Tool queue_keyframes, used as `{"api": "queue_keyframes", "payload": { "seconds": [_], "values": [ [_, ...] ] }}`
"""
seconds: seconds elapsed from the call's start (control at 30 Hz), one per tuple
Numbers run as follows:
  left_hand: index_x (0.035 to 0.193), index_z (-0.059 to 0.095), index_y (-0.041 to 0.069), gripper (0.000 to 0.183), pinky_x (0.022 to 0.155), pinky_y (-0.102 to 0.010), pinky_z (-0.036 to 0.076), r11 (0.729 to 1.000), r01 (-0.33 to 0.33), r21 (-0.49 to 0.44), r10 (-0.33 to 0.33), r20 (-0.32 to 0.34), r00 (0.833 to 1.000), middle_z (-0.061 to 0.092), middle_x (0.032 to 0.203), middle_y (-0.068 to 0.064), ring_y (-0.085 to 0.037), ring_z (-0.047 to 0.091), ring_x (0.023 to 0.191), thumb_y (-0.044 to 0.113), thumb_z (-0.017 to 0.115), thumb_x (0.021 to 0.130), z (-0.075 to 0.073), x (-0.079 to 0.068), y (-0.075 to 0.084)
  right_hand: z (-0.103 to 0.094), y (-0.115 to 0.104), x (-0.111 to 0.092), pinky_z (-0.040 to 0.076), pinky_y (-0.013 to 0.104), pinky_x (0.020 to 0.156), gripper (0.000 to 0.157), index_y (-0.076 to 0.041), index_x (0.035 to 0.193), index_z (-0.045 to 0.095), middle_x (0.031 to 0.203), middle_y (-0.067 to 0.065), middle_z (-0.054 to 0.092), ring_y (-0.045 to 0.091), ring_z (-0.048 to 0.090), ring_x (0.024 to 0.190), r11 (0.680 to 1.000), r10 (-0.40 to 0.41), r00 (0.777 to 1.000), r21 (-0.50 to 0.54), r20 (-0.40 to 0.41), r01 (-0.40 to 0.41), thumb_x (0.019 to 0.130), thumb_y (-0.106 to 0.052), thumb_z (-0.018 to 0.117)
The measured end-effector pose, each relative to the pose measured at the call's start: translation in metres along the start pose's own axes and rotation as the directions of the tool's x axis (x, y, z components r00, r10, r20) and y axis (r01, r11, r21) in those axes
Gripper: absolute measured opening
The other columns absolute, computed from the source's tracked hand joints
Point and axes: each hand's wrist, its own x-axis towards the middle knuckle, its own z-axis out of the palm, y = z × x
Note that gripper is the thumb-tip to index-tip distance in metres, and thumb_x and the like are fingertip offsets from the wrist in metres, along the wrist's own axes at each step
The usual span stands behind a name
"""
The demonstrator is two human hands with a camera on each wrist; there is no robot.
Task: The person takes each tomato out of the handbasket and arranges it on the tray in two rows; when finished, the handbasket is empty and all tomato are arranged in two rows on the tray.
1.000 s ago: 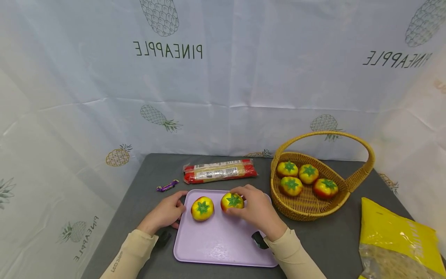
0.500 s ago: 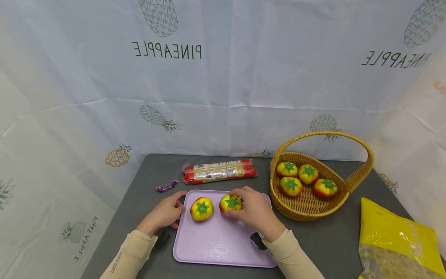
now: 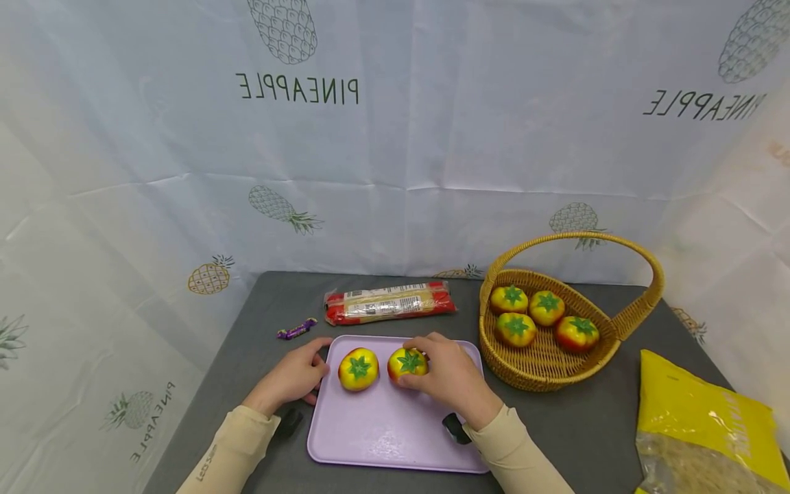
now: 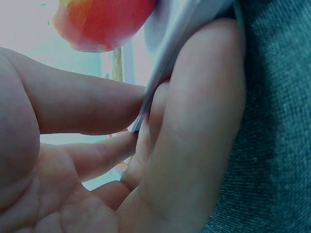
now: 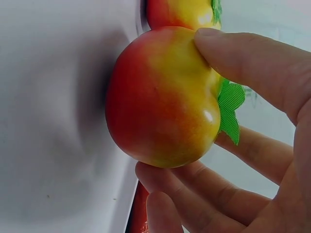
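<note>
The held fruit (image 3: 404, 364) is on or just above the far half of the purple tray (image 3: 395, 429), right of a second fruit (image 3: 358, 369) and apart from it. The right hand (image 3: 450, 376) has its grip clamped on it, thumb opposing fingers. The left hand (image 3: 295, 376) pinches the tray's left rim, digits on both sides.

Hazards, in my judgement: the smooth, rounded skin could slip from a fingertip hold and roll; a sideways nudge could knock the second fruit; a tug at the rim could tilt the tray and set both rolling.

Not established: whether the held fruit's underside bears on the tray. From above, some left fingertips are hidden. The right sleeve (image 3: 518, 449) covers part of the tray's right edge. The yellow bag (image 3: 706, 418) is cut off.
</note>
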Motion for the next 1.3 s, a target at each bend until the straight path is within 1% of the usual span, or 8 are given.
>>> {"api": "queue_keyframes", "payload": {
  "seconds": [0.17, 0.4, 0.63, 0.87, 1.13, 1.3],
  "values": [
    [0.159, 0.049, 0.012, 0.059, 0.054, -0.036, 0.064, 1.0, -0.002, -0.006, 0.002, -0.002, 1.0, 0.065, 0.099, -0.012, -0.023, 0.064, 0.075, 0.007, 0.063, 0.102, 0.0001, 0.0001, -0.0003, 0.0004, 0.0005, 0.0007, 0.059, 0.037, 0.083, 0.057, -0.023, 0.13, 0.077, 0.113, 0.0, 0.072, 0.013, 0.064, 0.091, 1.0, 0.008, 1.0, -0.003, 0.007, -0.008, 0.08, -0.044, 0.095],
    [0.16, 0.049, 0.013, 0.059, 0.055, -0.036, 0.064, 1.0, -0.002, 0.001, 0.002, 0.006, 1.0, 0.065, 0.1, -0.012, -0.023, 0.064, 0.075, 0.007, 0.063, 0.103, -0.0003, 0.0003, 0.0007, -0.0002, 0.0009, 0.0002, 0.059, 0.038, 0.082, 0.056, -0.023, 0.129, 0.077, 0.112, 0.001, 0.072, 0.013, 0.064, 0.09, 1.0, -0.003, 1.0, -0.001, 0.002, 0.003, 0.08, -0.043, 0.095],
    [0.16, 0.048, 0.012, 0.059, 0.056, -0.036, 0.065, 1.0, 0.001, 0.007, -0.001, 0.007, 1.0, 0.065, 0.101, -0.012, -0.023, 0.064, 0.076, 0.008, 0.063, 0.103, -0.0002, -0.0002, 0.0017, -0.0002, 0.0005, 0.0001, 0.06, 0.039, 0.084, 0.059, -0.022, 0.131, 0.077, 0.115, 0.001, 0.072, 0.013, 0.063, 0.092, 1.0, 0.019, 1.0, -0.001, 0.014, -0.019, 0.079, -0.044, 0.095],
    [0.16, 0.048, 0.012, 0.059, 0.056, -0.035, 0.065, 1.0, 0.005, 0.014, -0.005, 0.006, 1.0, 0.065, 0.102, -0.012, -0.022, 0.065, 0.076, 0.009, 0.063, 0.102, -0.0008, -0.0008, 0.0031, -0.0026, -0.0014, -0.0002, 0.061, 0.043, 0.087, 0.063, -0.021, 0.133, 0.076, 0.119, 0.004, 0.072, 0.017, 0.065, 0.095, 1.0, 0.027, 0.999, -0.003, 0.03, -0.027, 0.078, -0.044, 0.096],
    [0.16, 0.048, 0.013, 0.06, 0.056, -0.035, 0.064, 1.0, 0.006, 0.021, -0.006, 0.007, 1.0, 0.065, 0.101, -0.012, -0.022, 0.065, 0.076, 0.009, 0.063, 0.103, -0.0004, 0.0012, 0.0021, -0.0052, -0.0022, 0.0006, 0.062, 0.046, 0.091, 0.072, -0.02, 0.138, 0.073, 0.126, 0.006, 0.072, 0.018, 0.066, 0.099, 0.999, 0.042, 0.996, -0.001, 0.073, -0.042, 0.076, -0.048, 0.097],
    [0.161, 0.048, 0.014, 0.06, 0.056, -0.035, 0.064, 1.0, 0.011, 0.025, -0.011, 0.008, 1.0, 0.065, 0.101, -0.012, -0.022, 0.065, 0.076, 0.009, 0.063, 0.103, -0.0002, 0.0018, 0.0011, -0.0067, -0.0033, 0.0003, 0.062, 0.047, 0.092, 0.072, -0.02, 0.139, 0.073, 0.132, 0.009, 0.071, 0.019, 0.067, 0.102, 0.999, 0.04, 0.996, 0.003, 0.078, -0.04, 0.077, -0.049, 0.096]
  ]
}}
